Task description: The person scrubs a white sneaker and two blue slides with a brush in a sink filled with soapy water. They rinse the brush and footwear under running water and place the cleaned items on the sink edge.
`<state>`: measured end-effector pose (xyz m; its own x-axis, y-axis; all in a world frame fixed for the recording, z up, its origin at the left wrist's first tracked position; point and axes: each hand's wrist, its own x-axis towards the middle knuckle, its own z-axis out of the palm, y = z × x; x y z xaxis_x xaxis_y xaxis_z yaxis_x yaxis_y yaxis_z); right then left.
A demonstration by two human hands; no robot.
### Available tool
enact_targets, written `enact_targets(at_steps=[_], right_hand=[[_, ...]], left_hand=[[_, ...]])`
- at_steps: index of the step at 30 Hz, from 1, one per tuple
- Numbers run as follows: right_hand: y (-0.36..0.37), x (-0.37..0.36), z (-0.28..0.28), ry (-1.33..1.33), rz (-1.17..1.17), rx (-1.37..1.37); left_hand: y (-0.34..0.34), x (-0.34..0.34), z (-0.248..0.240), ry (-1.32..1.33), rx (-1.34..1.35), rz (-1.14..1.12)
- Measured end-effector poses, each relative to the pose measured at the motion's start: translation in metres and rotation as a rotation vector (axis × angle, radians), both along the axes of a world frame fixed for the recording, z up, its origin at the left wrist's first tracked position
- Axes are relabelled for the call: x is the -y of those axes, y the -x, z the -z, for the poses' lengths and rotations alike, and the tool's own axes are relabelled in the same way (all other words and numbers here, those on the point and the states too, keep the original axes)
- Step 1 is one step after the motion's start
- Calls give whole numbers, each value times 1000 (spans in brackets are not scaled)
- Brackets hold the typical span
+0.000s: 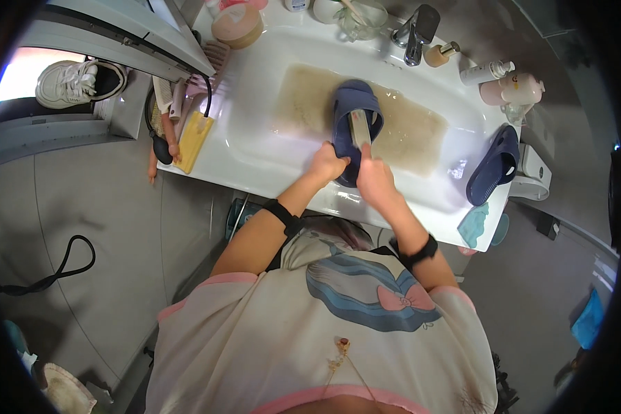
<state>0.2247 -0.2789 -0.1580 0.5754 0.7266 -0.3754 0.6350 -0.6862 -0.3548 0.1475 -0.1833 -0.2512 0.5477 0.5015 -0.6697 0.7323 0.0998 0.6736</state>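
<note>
A dark blue slide slipper [357, 94] is held over the white sink [245, 131], its toe pointing away from me above murky brown water [414, 131]. My left hand [328, 165] is closed on the left edge of the slipper near its heel. In my right hand [377, 182] is a pale, narrow scrub brush [359, 129], lying along the footbed with its far end under the strap. Its bristles are hidden. The matching slipper [493, 169] rests on the sink's right rim, away from both hands.
A faucet [415, 34], small bottles [488, 72] and a glass bowl [362, 19] line the back rim. At the left corner lie a yellow object [194, 141] and combs [217, 58]. A teal cloth [473, 224] hangs at the right front corner. A white sneaker [79, 84] sits far left.
</note>
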Motion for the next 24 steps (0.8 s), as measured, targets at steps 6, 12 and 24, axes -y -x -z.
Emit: enact_targets(at_steps=[6,12,24], right_hand=[[-57,-60,42,-90,6,-12],[-17,-18,5,-3,-35,-62],[-27,-13,17,-68,-22,-45]], left_hand=[[-3,-1,-45,-71,-80,68],[-1,-5,-25,-9,-5,23],[-3,-7,-13,88,50,-57]])
